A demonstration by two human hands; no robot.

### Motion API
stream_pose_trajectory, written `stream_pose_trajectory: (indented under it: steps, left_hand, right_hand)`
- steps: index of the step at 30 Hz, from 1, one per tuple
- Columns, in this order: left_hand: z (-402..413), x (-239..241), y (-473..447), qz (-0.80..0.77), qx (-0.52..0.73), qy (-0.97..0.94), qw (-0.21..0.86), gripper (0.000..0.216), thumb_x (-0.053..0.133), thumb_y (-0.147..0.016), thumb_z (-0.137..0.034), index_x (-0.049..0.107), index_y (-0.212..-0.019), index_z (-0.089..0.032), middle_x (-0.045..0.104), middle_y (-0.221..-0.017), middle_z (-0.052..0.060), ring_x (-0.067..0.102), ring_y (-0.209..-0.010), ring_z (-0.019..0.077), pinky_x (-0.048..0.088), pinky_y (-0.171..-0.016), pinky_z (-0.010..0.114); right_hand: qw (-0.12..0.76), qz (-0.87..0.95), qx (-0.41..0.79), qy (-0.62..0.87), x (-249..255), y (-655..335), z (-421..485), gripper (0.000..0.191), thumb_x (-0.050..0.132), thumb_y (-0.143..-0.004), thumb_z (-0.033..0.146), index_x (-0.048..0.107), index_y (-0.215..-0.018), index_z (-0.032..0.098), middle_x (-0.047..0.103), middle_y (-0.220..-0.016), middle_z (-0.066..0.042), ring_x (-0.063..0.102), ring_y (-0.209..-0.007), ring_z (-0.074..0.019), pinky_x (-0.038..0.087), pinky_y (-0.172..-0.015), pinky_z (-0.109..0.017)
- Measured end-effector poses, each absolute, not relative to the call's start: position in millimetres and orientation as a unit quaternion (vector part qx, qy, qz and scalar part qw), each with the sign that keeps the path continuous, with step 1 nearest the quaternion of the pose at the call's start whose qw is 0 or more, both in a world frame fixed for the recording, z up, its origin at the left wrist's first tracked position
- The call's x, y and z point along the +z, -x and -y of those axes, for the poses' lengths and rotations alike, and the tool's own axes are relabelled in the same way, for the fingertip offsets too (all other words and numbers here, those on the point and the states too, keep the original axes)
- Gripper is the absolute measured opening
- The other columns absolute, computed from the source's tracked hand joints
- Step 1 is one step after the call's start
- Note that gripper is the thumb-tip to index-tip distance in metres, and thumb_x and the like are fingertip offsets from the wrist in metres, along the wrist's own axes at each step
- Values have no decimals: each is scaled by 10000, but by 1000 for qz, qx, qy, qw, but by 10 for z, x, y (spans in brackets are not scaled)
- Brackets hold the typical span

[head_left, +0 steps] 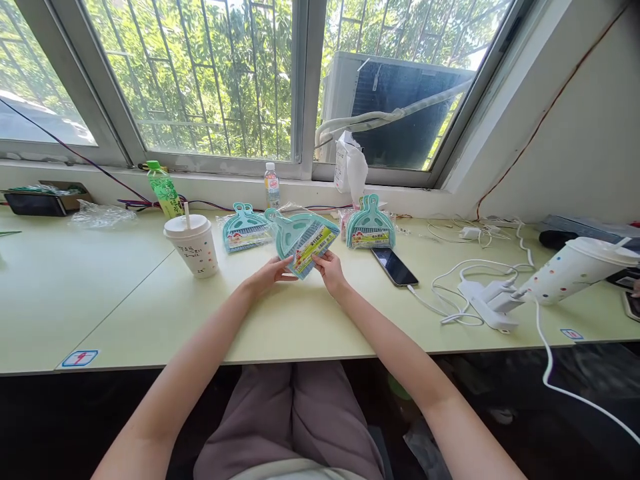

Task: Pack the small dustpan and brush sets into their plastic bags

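Observation:
Between my two hands is a teal mini dustpan and brush set (pixel 295 233) with a yellow printed label, tilted above the table. My left hand (pixel 273 275) grips its lower left edge, fingers closed. On the lower right, my right hand (pixel 330 270) pinches the label's edge. Behind it to the left lies a similar dustpan set (pixel 244 237) in clear wrap. Another dustpan set (pixel 371 233) rests to the right, close to a black phone (pixel 395 267) on a charging cable.
A lidded paper cup (pixel 191 243) with a straw stands left of my hands. Behind are a green-capped bottle (pixel 165 190), a small bottle (pixel 272 185) and a tissue pack (pixel 350 167). At right, a power strip (pixel 487 303) with cables lies near a tilted cup (pixel 575 270).

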State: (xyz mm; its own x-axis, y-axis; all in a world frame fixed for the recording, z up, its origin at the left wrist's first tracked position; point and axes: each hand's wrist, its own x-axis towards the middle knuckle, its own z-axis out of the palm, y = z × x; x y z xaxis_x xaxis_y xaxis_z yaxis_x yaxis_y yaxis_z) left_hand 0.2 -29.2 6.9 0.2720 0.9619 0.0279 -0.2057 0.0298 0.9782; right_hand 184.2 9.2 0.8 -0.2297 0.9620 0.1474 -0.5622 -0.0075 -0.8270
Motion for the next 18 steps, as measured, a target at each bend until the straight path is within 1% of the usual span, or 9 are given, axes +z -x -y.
stream_pose_trajectory:
  steps: [2,4,6,8,10,14,18]
  left_hand:
    - [283,62,-12,-370,482,-507,612,465,644,-820,-493,603,-1173,-194,662,-1189,117,646,-1052,247,539,-887,405]
    - [262,72,-7,-359,519,-501,591,460,649,-816,-492,597,-1172,-206,648,-1220,108,635,-1081,244,535,-893,385]
    - [254,90,-9,-353,546,-499,573,486,703,-780,-448,578,-1188,-215,640,-1238,102,635,-1087,247,536,-892,377]
    - [277,105,-39,-358,554,-500,560,564,761,-729,-392,545,-1223,-225,636,-1242,103,639,-1081,260,545,-879,393]
    - [324,116,-96,-371,550,-504,553,626,790,-692,-370,528,-1242,-226,636,-1239,112,634,-1089,280,559,-859,413]
    - [415,132,-219,-391,524,-512,558,647,798,-678,-377,527,-1244,-221,598,-1293,133,588,-1153,305,583,-810,422]
    - [414,138,-256,-407,510,-512,560,656,793,-679,-410,529,-1245,-211,604,-1278,140,611,-1105,296,589,-773,408]
  right_hand:
    - [576,401,668,248,4,-1840,-95,342,832,-541,207,658,-834,183,730,-964,-44,661,-990,-221,530,-935,-376]
    - [581,393,668,248,6,-1838,-95,327,821,-551,202,653,-831,184,728,-967,-43,661,-992,-219,530,-940,-374]
    - [585,390,668,245,10,-1835,-92,322,812,-562,197,648,-839,183,725,-979,-44,659,-1001,-217,528,-947,-372]
    - [587,390,667,244,10,-1831,-87,321,803,-574,194,643,-852,183,721,-988,-46,656,-1012,-217,529,-949,-370]
    - [588,391,665,244,6,-1829,-81,314,792,-591,193,638,-865,184,717,-996,-48,651,-1029,-217,530,-947,-367]
    - [598,384,659,244,-4,-1831,-70,305,764,-614,189,634,-889,186,705,-1024,-49,637,-1062,-215,528,-946,-352]
    - [605,374,658,246,2,-1836,-66,296,751,-620,182,624,-888,187,704,-1021,-49,637,-1065,-215,528,-947,-350]
